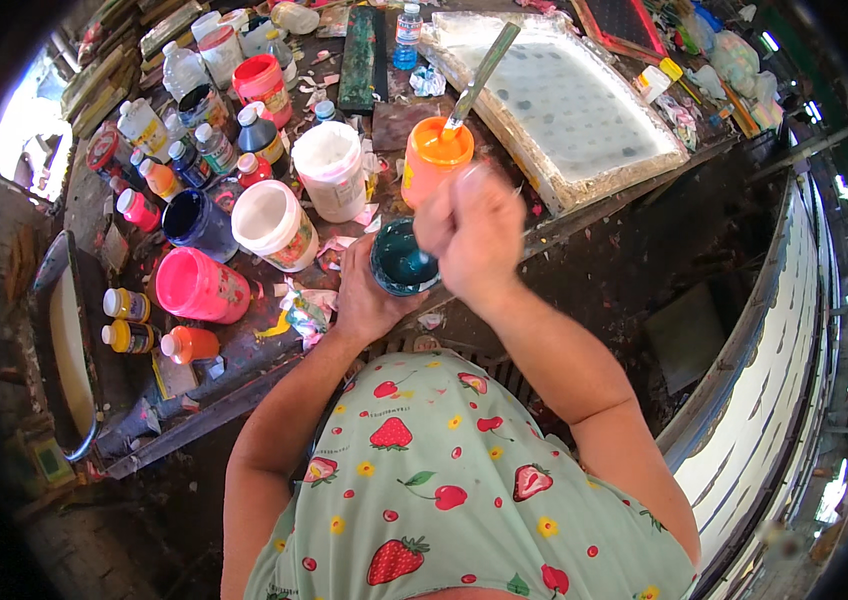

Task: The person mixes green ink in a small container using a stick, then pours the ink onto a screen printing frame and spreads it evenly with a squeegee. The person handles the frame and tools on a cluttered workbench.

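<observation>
My left hand is wrapped round the side of a tub of dark teal paint near the table's front edge. Above the tub's right rim, my right hand is closed in a fist, slightly blurred. Whatever it grips is hidden, though a teal-coated end shows in the paint below it. Just behind stands an orange paint tub with a paint-smeared flat stick leaning in it. Two white-paint tubs, one upright and one tilted, are left of my hands.
A framed printing screen lies at the back right. Pink paint tubs, one near the front, and several small bottles crowd the table's left. Crumpled paper lies by my left wrist. Long curved white panels stand at the right.
</observation>
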Motion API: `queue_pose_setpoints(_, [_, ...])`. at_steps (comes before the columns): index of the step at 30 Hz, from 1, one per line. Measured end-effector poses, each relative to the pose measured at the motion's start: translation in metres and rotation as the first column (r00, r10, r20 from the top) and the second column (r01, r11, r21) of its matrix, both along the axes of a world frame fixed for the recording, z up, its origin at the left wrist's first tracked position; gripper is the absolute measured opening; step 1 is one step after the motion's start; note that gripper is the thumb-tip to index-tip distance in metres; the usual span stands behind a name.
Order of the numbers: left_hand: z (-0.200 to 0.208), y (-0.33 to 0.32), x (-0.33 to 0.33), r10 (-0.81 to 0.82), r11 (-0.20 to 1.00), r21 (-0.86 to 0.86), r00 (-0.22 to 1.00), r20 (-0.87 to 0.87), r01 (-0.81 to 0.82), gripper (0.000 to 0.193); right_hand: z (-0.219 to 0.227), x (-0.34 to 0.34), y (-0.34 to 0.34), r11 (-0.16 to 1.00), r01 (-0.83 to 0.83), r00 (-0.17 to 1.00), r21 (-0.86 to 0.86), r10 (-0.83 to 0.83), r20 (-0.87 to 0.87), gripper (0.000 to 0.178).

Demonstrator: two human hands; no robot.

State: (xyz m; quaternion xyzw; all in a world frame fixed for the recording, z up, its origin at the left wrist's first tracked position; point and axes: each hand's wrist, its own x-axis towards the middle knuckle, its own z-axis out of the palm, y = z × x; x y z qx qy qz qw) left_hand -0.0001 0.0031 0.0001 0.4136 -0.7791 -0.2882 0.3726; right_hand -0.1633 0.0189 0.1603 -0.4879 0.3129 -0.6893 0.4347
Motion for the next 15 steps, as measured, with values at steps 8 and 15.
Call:
queue_pose_setpoints(8, [0.005, 0.0, -0.003, -0.005, 1.0, -0.022, 0.998, -0.06, 0.003, 0.109, 0.003, -0.015, -0.003, 0.991, 0.134, 0.991, 0.028, -0.135, 0.013, 0.052])
queue_pose_setpoints(15, [0.005, 0.002, -0.001, 0.0, 1.0, -0.024, 0.998, -0.067, -0.001, 0.106, 0.063, -0.031, 0.001, 0.995, -0.042, 0.971, -0.086, 0.061, 0.231, 0.053])
